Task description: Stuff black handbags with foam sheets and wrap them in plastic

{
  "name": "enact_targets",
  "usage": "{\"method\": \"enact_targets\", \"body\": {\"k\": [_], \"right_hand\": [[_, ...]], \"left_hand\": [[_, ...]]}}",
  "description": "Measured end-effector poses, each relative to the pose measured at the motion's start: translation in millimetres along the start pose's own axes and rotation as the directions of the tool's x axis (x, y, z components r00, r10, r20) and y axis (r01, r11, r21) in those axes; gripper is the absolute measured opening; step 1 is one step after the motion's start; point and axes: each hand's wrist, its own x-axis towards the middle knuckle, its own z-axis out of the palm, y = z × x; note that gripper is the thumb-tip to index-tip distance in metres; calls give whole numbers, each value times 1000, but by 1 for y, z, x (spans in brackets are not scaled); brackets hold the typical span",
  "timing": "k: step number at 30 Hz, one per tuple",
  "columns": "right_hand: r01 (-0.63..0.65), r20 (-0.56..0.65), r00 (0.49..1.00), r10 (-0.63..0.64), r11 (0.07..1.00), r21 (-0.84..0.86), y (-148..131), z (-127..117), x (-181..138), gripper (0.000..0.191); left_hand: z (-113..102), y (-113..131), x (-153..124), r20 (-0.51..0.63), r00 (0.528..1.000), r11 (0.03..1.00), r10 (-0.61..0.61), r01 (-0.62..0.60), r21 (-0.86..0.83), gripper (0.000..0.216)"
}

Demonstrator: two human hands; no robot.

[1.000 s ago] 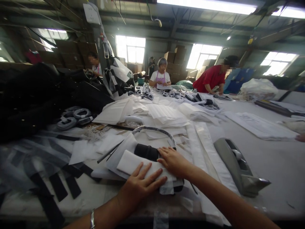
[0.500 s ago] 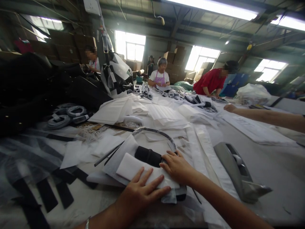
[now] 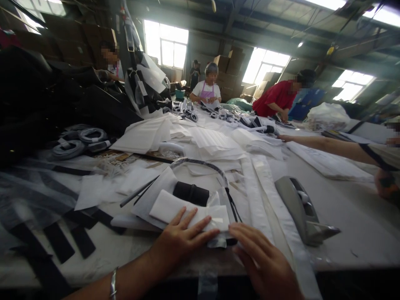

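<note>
A folded white foam sheet lies over a dark item at the near side of the table. My left hand rests flat on the foam, fingers spread. At its right end my right hand has its fingers stretched out, with the fingertips close against the foam's edge. A black padded roll shows just behind the foam. Beyond it curves a plastic-wrapped handle. Clear tape pieces stick to the foam's right part, and what lies underneath is mostly hidden.
A grey tape dispenser stands to the right. White foam sheets are piled ahead. Coiled wrapped handles, black strips and black bags lie left. A co-worker's arm reaches in from the right; other people work farther back.
My right hand has left the black roll and moved down to the foam's right end. The left hand stays on the foam. A co-worker's arm reaches farther in. The view has shifted slightly.
</note>
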Motion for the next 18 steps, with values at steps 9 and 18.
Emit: {"method": "enact_targets", "body": {"k": [9, 18], "right_hand": [[252, 24, 968, -251, 966, -56, -35, 53, -54, 39], [276, -86, 960, -268, 955, 106, -47, 42, -47, 34]], "left_hand": [[-5, -2, 1, 92, 996, 999, 15, -12, -34, 45], [-3, 1, -2, 72, 997, 1000, 7, -7, 7, 47]]}}
